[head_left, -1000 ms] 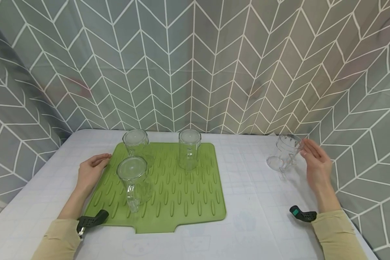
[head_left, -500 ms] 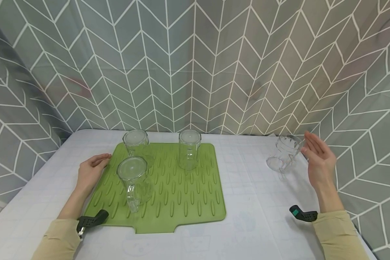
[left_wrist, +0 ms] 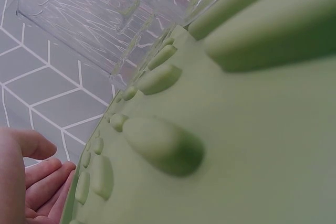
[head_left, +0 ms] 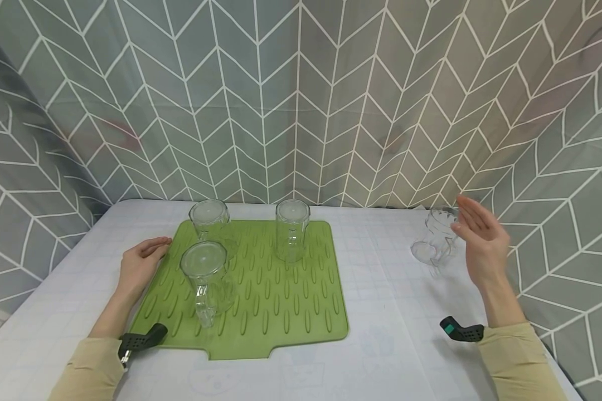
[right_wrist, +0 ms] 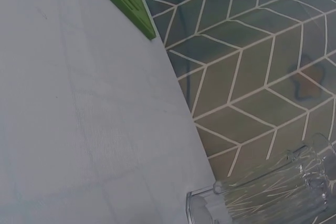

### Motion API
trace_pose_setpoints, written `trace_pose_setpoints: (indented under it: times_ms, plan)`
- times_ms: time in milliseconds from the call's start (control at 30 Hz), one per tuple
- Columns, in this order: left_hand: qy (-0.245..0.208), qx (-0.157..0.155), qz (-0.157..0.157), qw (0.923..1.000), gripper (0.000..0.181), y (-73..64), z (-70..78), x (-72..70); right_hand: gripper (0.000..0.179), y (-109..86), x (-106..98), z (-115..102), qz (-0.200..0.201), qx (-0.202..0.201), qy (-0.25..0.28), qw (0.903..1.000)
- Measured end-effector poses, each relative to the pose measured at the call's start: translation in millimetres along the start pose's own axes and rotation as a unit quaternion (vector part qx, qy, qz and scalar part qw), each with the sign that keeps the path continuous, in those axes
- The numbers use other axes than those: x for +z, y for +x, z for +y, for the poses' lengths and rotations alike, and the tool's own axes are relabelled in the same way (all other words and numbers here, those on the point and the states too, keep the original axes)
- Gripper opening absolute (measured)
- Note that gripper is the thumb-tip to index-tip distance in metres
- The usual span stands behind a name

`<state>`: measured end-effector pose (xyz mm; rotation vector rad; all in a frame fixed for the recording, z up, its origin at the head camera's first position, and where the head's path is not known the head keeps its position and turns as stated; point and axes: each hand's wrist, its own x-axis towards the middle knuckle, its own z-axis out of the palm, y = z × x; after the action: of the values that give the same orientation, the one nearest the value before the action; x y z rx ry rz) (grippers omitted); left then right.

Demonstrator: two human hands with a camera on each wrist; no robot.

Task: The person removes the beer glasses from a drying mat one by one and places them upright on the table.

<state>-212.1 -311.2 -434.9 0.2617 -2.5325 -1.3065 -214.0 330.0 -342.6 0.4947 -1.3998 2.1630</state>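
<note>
At the back right of the table stands a clear glass mug (head_left: 433,239), its upper right side covered by my right hand (head_left: 485,248). That hand is raised with fingers extended and grips nothing; whether it touches the mug cannot be told. On the green ridged mat (head_left: 293,317) stand three more glass mugs: a front-left mug (head_left: 204,267), a back-left mug (head_left: 209,214) and a back-right mug (head_left: 292,231). These three appear upside down. My left hand (head_left: 139,266) rests beside the mat's left edge, fingers (left_wrist: 44,187) loosely bent against it.
A white patterned cloth (head_left: 386,312) covers the table. Behind and on both sides hangs a grey curtain (head_left: 311,111) with white chevron lines, close to the table's back edge. Each wrist carries a black band mount (head_left: 464,329).
My right hand has come away from the rim of the right-hand mug, its fingers straightening, then shifted slightly left and up. The mug stays in place. My left hand has not moved.
</note>
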Motion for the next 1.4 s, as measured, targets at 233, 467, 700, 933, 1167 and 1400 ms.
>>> trace_pose_setpoints:
  times_ms: [233,467,700,933,1167,1400]
  plan:
    - [-0.009,0.002,-0.001,1.0,0.047,1.1,-0.2,1.1,0.053,-1.1,3,2,-0.014,0.01,-0.034,0.9993]
    - [-0.012,0.004,0.0,0.9999,0.047,1.4,-0.1,1.1,0.053,-2.2,5,3,-0.032,0.011,-0.032,0.9989]
    - [-0.007,0.006,0.001,1.0,0.047,1.3,0.1,0.8,0.053,-3.8,8,4,-0.04,0.024,-0.06,0.9971]
    - [-0.005,0.005,0.002,1.0,0.048,1.0,-0.7,1.0,0.055,-5.3,10,5,-0.052,0.027,-0.069,0.9959]
    - [0.008,0.003,0.003,1.0,0.049,0.5,-1.3,0.9,0.055,-6.5,12,7,-0.051,0.036,-0.092,0.9938]
    - [0.009,0.003,0.004,0.9999,0.048,0.3,-0.9,0.3,0.056,-6.7,15,11,-0.064,0.039,-0.079,0.9941]
